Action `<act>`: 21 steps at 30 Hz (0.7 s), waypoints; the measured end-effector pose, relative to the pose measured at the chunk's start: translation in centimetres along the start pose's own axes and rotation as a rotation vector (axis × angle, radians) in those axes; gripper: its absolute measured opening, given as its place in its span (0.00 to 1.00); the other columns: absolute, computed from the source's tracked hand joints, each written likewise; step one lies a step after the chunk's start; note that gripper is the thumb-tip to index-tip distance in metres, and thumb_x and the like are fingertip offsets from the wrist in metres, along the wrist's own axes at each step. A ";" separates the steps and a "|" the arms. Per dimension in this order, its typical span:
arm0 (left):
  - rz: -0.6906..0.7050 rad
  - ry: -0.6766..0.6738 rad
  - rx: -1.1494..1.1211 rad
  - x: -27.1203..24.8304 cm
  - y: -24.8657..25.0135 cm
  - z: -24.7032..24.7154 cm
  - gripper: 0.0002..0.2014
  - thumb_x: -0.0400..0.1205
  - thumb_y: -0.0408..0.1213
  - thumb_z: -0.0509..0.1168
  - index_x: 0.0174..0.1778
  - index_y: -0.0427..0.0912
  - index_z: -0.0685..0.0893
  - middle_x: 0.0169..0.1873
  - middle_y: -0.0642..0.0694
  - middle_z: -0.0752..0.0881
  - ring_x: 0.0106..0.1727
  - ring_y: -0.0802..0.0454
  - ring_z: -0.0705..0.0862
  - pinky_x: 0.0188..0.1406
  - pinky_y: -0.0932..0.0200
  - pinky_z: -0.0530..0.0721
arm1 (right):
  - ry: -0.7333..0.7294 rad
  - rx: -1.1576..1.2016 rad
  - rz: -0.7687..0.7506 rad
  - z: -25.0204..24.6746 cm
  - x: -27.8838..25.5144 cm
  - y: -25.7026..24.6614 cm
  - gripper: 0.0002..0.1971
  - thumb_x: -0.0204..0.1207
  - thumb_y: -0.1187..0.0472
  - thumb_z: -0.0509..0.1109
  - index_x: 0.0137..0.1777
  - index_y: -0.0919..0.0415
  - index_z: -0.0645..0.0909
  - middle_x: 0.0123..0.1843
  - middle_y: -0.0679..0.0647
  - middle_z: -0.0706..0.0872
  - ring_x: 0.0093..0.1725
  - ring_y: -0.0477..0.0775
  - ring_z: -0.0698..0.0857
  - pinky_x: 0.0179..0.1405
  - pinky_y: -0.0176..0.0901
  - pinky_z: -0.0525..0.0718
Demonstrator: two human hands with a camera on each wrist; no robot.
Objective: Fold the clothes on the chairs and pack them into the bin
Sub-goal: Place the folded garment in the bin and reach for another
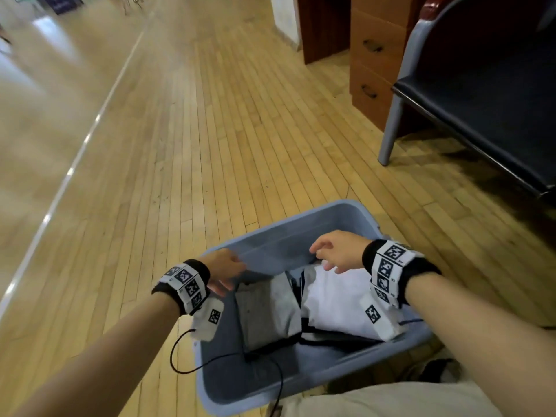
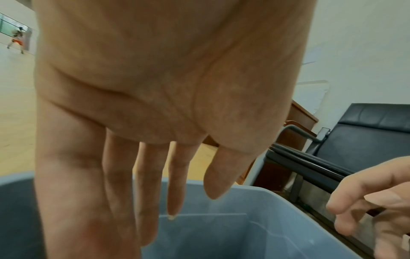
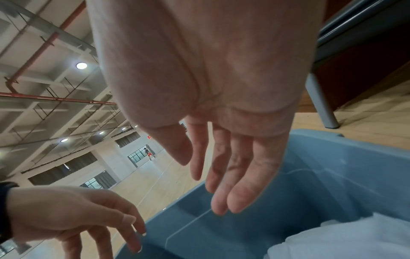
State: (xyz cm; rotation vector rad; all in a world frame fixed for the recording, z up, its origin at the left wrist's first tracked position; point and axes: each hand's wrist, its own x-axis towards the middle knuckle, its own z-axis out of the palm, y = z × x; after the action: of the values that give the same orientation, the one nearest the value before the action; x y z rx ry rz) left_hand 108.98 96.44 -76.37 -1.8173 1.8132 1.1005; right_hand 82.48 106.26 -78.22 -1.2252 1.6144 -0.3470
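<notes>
Blue-grey plastic bin point(image 1: 288, 227) on the wood floor, open top. Inside: folded grey garment point(image 1: 267, 311) on the left, folded white garment point(image 1: 334, 302) on the right, side by side, touching, both lying flat.

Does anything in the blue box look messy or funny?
Nothing much. The grey garment and white garment lie folded side by side in the bin. Only a thin black cable from the left wrist droops over the rim.

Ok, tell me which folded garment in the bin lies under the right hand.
The white garment, on the bin's right side, below the right hand. The grey garment lies beside it, nearer the left hand.
</notes>
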 end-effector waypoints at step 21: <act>0.625 -0.206 0.095 -5.1 31.9 9.0 0.13 0.91 0.47 0.62 0.61 0.46 0.89 0.50 0.52 0.95 0.46 0.51 0.94 0.39 0.56 0.91 | 0.668 0.343 -0.109 -18.0 -18.6 6.5 0.12 0.90 0.63 0.59 0.57 0.58 0.85 0.51 0.52 0.90 0.42 0.50 0.88 0.36 0.35 0.84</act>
State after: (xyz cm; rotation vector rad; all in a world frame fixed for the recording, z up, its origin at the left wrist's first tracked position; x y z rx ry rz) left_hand 76.65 102.53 -69.68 -1.0466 2.3163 1.3147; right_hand 62.85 118.65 -65.04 -0.9800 1.9318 -1.1480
